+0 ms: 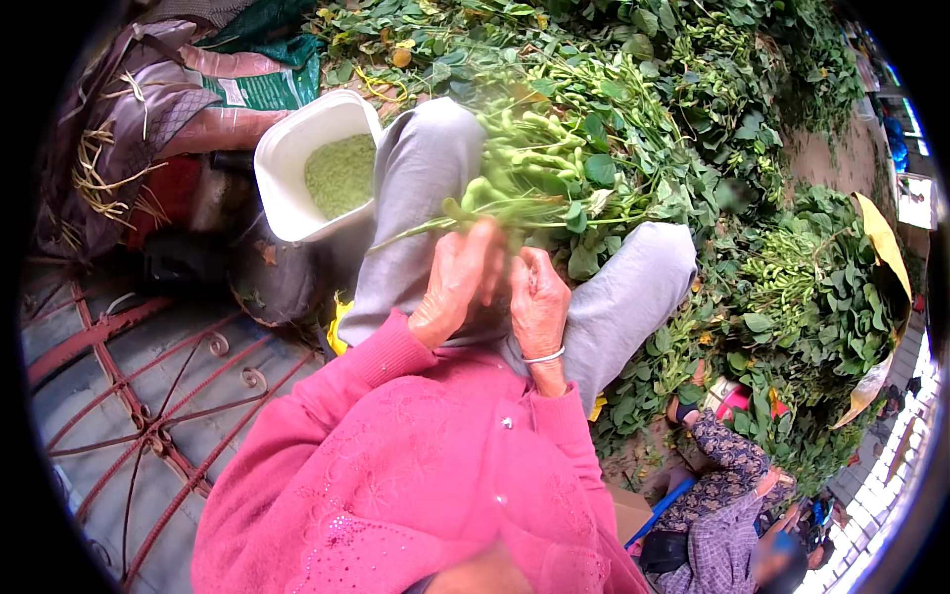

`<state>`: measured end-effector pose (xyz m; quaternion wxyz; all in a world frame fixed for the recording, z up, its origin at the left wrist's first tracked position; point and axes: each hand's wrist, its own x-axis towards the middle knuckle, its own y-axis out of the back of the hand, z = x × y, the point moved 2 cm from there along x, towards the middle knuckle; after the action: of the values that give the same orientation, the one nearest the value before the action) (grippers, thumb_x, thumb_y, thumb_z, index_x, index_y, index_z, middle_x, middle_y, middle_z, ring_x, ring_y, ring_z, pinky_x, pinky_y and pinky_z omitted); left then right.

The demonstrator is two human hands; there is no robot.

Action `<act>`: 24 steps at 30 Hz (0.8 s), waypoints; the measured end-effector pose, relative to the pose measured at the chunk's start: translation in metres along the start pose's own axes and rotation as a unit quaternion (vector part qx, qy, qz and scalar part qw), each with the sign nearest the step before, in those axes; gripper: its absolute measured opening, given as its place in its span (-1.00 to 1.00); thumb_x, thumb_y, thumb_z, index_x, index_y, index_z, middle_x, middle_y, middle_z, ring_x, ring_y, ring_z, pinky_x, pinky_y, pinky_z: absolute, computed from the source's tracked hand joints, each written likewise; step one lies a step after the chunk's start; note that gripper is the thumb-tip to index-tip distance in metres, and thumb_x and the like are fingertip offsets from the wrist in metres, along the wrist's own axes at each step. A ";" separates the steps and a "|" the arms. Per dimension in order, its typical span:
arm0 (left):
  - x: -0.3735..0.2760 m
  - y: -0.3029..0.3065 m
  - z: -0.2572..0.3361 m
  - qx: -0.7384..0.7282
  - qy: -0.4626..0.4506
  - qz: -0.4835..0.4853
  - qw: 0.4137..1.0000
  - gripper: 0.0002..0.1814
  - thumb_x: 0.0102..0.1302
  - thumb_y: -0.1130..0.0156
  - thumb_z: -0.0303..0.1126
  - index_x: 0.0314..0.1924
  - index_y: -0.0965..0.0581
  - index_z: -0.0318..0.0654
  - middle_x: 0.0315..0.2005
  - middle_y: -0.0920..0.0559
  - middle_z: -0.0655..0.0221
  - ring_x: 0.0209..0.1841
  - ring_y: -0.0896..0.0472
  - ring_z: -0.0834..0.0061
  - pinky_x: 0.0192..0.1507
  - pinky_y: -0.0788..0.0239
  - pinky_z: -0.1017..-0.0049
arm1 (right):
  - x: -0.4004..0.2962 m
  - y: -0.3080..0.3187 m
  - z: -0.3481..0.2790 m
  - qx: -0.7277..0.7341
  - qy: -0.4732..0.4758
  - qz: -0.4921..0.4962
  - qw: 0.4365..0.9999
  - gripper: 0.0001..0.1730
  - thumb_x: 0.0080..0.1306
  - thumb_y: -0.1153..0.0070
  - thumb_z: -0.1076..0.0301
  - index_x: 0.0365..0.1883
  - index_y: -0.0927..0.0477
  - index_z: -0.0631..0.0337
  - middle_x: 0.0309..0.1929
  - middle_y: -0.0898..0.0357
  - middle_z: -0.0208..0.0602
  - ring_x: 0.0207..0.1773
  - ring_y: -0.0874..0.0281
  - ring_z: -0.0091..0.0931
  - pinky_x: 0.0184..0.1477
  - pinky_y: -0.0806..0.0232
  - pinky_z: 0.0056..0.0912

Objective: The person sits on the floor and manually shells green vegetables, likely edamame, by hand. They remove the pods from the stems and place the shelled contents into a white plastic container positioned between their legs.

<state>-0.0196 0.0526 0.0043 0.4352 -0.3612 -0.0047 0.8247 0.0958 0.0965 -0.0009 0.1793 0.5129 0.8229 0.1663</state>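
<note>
My left hand (pixel 462 276) is raised between my knees, its blurred fingers closed around a green soybean stalk (pixel 519 211) hung with plump pods. The stalk's thin end crosses my left thigh, and its leafy part lies toward the right. Close beside it, my right hand (pixel 540 301), with a pale bangle at the wrist, has its fingers curled in. Whether anything is pinched there is hidden. More podded soybean plants (pixel 549 148) spread just beyond my hands. Against my left knee stands a white plastic bucket (pixel 278 174) partly filled with small green beans (pixel 340 177).
A large heap of soybean plants (pixel 727 82) covers the ground ahead and to the right. Sacks (pixel 260 89) lie at the upper left, and a rusty scrolled metal grille (pixel 152 431) at the lower left. Another person (pixel 716 520) sits at the lower right near a bundle of plants (pixel 824 282).
</note>
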 end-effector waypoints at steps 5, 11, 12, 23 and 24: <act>0.004 0.011 -0.011 0.111 -0.079 0.019 0.990 -0.51 0.32 0.00 -0.02 -0.55 -0.51 -0.29 -0.75 -0.46 0.40 -0.74 -0.38 0.64 -0.72 -0.13 0.60 | 0.001 0.021 -0.054 -0.147 0.126 0.074 0.978 -0.80 0.21 -0.05 0.38 -0.20 -0.48 0.21 -0.35 -0.45 -0.24 -0.32 -0.47 -0.28 -0.40 -0.34 -0.26; 0.011 0.026 -0.016 0.200 -0.234 0.025 0.951 -0.58 0.33 0.00 -0.02 -0.25 -0.55 -0.26 -0.48 -0.58 0.37 -0.50 -0.51 0.54 -0.50 -0.32 0.50 | 0.023 -0.007 -0.067 -0.252 0.250 -0.045 0.934 -0.89 0.05 -0.02 0.30 -0.43 -0.46 0.06 -0.39 -0.43 -0.30 -0.52 -0.49 -0.36 -0.54 -0.37 -0.25; 0.009 0.029 -0.014 0.168 -0.209 0.019 0.963 -0.58 0.33 0.00 -0.02 -0.24 -0.55 -0.26 -0.47 -0.58 0.37 -0.48 -0.51 0.53 -0.48 -0.32 0.50 | 0.031 -0.019 -0.072 -0.298 0.243 -0.038 0.922 -0.93 0.09 0.01 0.34 -0.44 -0.41 0.09 -0.37 -0.39 -0.25 -0.53 -0.48 -0.36 -0.58 -0.36 -0.27; 0.010 0.027 -0.017 0.370 -0.310 -0.134 0.866 -0.58 0.33 0.01 -0.02 -0.11 -0.50 -0.25 -0.33 -0.58 0.33 -0.31 -0.54 0.49 -0.26 -0.36 0.46 | 0.040 0.003 -0.064 -0.219 0.218 -0.103 0.945 -0.84 0.10 -0.01 0.35 -0.40 -0.36 0.20 -0.41 -0.42 -0.18 -0.43 -0.48 -0.19 -0.41 -0.31 -0.11; 0.012 0.022 -0.026 0.434 -0.382 -0.153 0.802 -0.58 0.33 0.01 -0.02 -0.10 -0.50 -0.24 -0.32 -0.58 0.33 -0.29 -0.55 0.48 -0.25 -0.36 0.46 | 0.037 0.016 -0.069 -0.178 0.200 -0.058 0.962 -0.82 0.15 0.00 0.35 -0.40 -0.34 0.25 -0.48 -0.42 -0.12 -0.38 -0.48 -0.12 -0.37 -0.29 -0.04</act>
<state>-0.0240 0.0393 -0.0296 0.6302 0.2150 0.1322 0.7343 0.0617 0.1302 0.0623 0.1085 0.3808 0.8273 0.3984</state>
